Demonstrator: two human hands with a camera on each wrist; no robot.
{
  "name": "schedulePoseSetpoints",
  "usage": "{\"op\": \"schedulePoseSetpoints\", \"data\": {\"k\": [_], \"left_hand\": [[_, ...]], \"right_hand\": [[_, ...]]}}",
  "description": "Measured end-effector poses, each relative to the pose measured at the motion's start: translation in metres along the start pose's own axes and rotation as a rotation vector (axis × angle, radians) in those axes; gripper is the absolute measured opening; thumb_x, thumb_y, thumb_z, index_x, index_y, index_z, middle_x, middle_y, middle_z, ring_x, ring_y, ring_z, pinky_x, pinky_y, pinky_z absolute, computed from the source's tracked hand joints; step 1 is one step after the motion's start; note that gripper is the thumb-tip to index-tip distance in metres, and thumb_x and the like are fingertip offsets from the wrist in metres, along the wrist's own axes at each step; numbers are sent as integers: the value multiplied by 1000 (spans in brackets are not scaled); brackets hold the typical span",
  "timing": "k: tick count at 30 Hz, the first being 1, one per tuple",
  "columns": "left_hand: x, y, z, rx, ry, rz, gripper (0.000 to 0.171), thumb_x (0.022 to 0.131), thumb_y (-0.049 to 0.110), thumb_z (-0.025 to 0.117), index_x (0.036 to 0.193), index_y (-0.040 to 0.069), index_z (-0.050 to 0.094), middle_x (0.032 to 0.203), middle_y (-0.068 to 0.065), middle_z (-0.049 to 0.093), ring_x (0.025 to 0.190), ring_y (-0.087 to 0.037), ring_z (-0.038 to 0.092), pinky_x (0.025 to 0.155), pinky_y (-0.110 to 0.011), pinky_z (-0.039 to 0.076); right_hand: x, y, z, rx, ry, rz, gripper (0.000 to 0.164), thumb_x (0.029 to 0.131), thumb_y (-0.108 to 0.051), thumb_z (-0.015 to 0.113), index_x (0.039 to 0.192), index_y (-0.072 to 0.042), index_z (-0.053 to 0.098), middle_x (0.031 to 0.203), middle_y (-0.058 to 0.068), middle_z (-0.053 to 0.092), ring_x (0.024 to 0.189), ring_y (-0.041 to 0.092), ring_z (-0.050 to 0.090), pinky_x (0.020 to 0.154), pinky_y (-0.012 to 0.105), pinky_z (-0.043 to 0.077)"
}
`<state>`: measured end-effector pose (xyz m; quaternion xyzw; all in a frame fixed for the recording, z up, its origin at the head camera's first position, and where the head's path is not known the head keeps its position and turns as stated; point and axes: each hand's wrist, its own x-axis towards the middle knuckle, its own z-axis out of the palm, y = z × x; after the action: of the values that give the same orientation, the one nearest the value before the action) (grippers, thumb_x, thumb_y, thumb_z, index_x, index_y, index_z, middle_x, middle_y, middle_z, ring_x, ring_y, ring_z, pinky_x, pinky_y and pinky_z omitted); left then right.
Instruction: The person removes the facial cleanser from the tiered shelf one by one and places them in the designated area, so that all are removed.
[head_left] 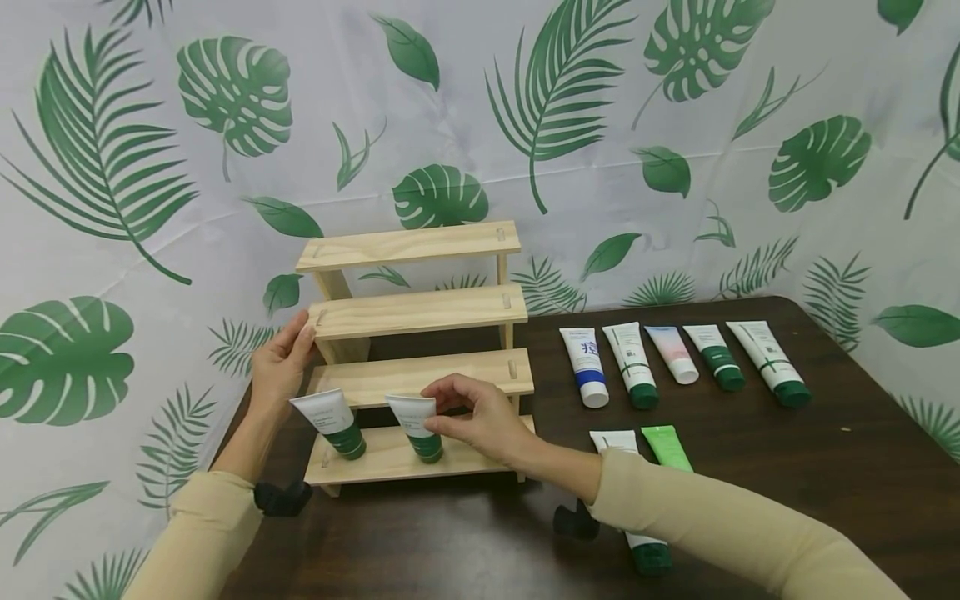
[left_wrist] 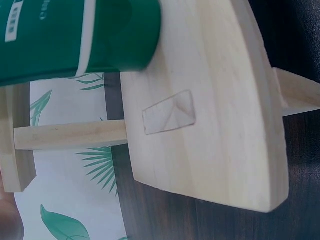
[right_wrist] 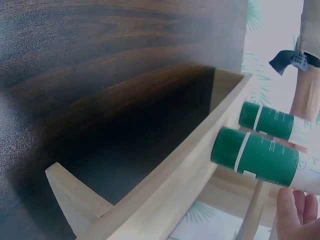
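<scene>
A four-tier wooden display rack (head_left: 420, 315) stands on the dark table. My left hand (head_left: 279, 367) holds the left end of its second plank from the top; only a fingertip shows at the edge of the left wrist view. On the lowest plank, two white-and-green squeeze tubes stand on their caps: a left tube (head_left: 330, 421) and a right tube (head_left: 415, 423). With thumb and fingers, my right hand (head_left: 480, 417) pinches the right tube at its right edge. In the right wrist view, those fingers (right_wrist: 287, 207) are beside the white part of the tube.
Several tubes lie in a row at the table's right, among them a blue-and-white tube (head_left: 585, 367) and a pink-and-blue tube (head_left: 672, 354). A bright green tube (head_left: 666, 447) and white-and-green ones lie nearer, partly behind my right sleeve (head_left: 720, 517). A leaf-patterned cloth (head_left: 465, 100) hangs behind.
</scene>
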<state>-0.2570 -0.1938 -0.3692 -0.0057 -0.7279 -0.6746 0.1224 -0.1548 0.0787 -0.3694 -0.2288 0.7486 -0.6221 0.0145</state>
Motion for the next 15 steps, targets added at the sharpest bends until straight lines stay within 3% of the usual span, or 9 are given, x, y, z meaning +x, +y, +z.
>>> {"op": "schedulePoseSetpoints", "data": {"k": [7,15], "left_hand": [[0,0,1,0,6,4,46,95,15,55,137,1,44,139,-18,45,96,10,58,85,-11,46],[0,0,0,26,5,-8,46,95,16,55,138,2,44,140,-16,45,108,1,57,87,-12,45]], "right_hand": [[1,3,3,-47,27,-6,23,83,-4,69,105,0,64,97,15,68,85,10,62,74,20,51],[1,6,4,-80,47,-3,21,84,-5,68,104,0,65,98,13,68,89,17,64,74,19,51]]}}
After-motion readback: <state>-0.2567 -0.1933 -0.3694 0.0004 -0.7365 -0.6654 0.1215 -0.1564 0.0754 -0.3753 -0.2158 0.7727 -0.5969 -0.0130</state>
